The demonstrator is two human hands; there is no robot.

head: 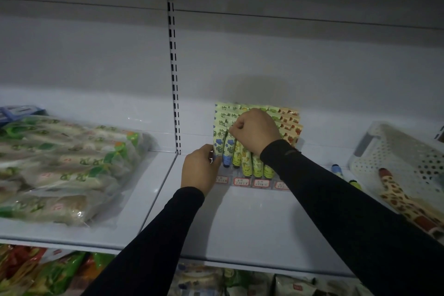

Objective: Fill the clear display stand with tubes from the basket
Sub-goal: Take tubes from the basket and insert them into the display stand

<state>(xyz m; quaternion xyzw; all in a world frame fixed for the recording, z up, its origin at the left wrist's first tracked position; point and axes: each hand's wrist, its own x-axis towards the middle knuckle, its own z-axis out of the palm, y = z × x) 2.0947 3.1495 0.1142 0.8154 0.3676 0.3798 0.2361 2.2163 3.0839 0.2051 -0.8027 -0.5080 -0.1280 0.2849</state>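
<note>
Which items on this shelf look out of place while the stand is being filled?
Two loose tubes lie on the shelf between the clear display stand and the white basket, in neither of them. A giraffe-patterned item hangs over the basket's front edge; what it is cannot be told.

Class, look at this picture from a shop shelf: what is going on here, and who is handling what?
A person in black sleeves is stocking a clear display stand on a white shelf. The right hand pinches the top of a blue-flowered tube, setting it among the front tubes. The left hand steadies the stand's left end. The stand is already nearly full. A white basket sits to the right, with two loose tubes beside it.
</note>
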